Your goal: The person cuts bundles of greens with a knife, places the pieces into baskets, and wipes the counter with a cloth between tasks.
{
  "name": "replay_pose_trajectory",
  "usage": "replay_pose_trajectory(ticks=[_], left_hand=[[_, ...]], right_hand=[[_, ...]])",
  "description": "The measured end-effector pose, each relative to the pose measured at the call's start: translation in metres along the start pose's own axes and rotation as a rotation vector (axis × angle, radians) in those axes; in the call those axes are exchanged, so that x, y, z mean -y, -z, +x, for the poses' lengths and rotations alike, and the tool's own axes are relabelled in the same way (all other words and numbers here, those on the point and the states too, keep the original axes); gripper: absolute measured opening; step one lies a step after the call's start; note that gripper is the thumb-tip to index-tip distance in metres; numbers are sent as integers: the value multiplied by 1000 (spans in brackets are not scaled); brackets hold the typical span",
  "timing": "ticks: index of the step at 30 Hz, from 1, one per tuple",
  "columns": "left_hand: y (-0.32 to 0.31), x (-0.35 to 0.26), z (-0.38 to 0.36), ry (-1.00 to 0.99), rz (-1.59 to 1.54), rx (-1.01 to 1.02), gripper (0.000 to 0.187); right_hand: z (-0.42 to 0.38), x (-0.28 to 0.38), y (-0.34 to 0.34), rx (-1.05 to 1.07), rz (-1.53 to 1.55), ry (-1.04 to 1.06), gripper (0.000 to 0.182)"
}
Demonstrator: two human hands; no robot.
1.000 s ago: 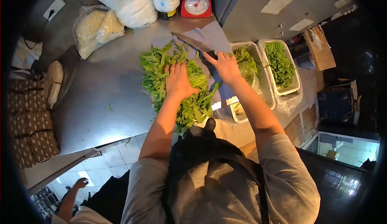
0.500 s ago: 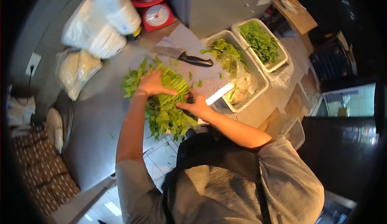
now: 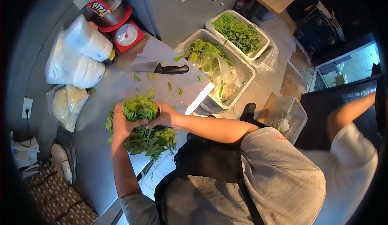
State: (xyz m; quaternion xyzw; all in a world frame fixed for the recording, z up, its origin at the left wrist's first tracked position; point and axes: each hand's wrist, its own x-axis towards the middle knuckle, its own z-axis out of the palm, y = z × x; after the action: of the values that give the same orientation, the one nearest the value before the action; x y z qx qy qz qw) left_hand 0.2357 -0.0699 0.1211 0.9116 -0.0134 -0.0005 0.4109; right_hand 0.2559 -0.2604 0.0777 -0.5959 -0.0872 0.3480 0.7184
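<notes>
A bunch of leafy greens [image 3: 150,142] is gripped between my two hands above the table's near edge. My left hand [image 3: 124,122] wraps its left side, and my right hand [image 3: 165,116] wraps its right side. The thumbs almost meet across the front. Cut stem ends [image 3: 139,107] face up toward the far side, while the leaves hang toward my body. Beyond the hands, a knife with a black handle [image 3: 171,69] lies on a greyish cutting surface [image 3: 161,89]. Small leaf scraps [image 3: 179,91] are scattered near it.
At the right stand a lined tub [image 3: 251,79] with greens and plastic bags, and a white basket [image 3: 264,43] of greens. A red scale [image 3: 128,36], white plastic bags [image 3: 74,59] and a bagged pale food [image 3: 68,103] line the left. Another person's sleeve [image 3: 353,152] appears far right.
The bunch has been lifted and turned so its stem ends face up, with both hands now closed around it. Another person has come into view at the right. The camera view has shifted.
</notes>
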Motion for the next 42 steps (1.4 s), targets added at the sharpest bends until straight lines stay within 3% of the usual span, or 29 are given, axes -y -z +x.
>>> replay_pose_trajectory(ticks=[1,4,5,7,8,11,12,14,17,18,21,24,27,31,32,35,37,38,41,42], left_hand=[[1,1,-6,-41,37,-61,74],[3,-9,-26,205,-417,-83,76],[5,-12,-30,243,-408,-65,75],[7,-16,-37,314,-387,-27,73],[7,-17,-41,294,-365,-59,69],[5,-37,-58,188,-281,-191,62],[3,-59,-64,114,-247,-252,60],[-3,-88,-70,-17,-126,-372,58],[-21,-119,-69,-177,-184,-448,57],[-33,-138,-58,-233,-181,-485,51],[-71,-178,-26,-381,15,-360,62],[-142,-235,23,-386,38,-339,58],[-224,-280,72,-336,-82,-282,64],[-319,-318,145,-275,-236,-133,70],[-341,-323,160,-322,-269,-145,73],[-402,-332,201,-140,-709,-61,76],[-437,-315,235,-128,-643,-68,74],[-455,-313,244,-124,-618,-47,73],[-505,-327,274,-86,-1046,-55,71],[-521,-321,286,-131,-1001,-86,72]], right_hand=[[0,0,-4,-61,-150,66,81],[9,-14,-14,-158,-448,274,85],[12,-18,-14,-182,-525,346,86],[11,-15,-12,31,-179,210,92],[8,-6,-12,140,-3,141,94],[-8,20,-8,216,-68,161,98],[-11,8,-8,66,-195,303,80],[-30,32,0,116,-215,419,78],[-46,48,26,128,-219,590,76],[-55,57,42,133,-196,585,75],[-86,94,117,95,-276,634,75],[-121,117,218,73,-319,747,78],[-146,109,323,-78,-292,828,80],[-174,143,445,-137,-622,530,79],[-177,148,467,-155,-635,488,79],[-173,148,526,-196,-532,310,78],[-169,147,562,-260,-819,384,74],[-167,145,573,-262,-749,306,73],[-155,141,623,-314,-818,269,71],[-152,142,635,-325,-867,259,72]])
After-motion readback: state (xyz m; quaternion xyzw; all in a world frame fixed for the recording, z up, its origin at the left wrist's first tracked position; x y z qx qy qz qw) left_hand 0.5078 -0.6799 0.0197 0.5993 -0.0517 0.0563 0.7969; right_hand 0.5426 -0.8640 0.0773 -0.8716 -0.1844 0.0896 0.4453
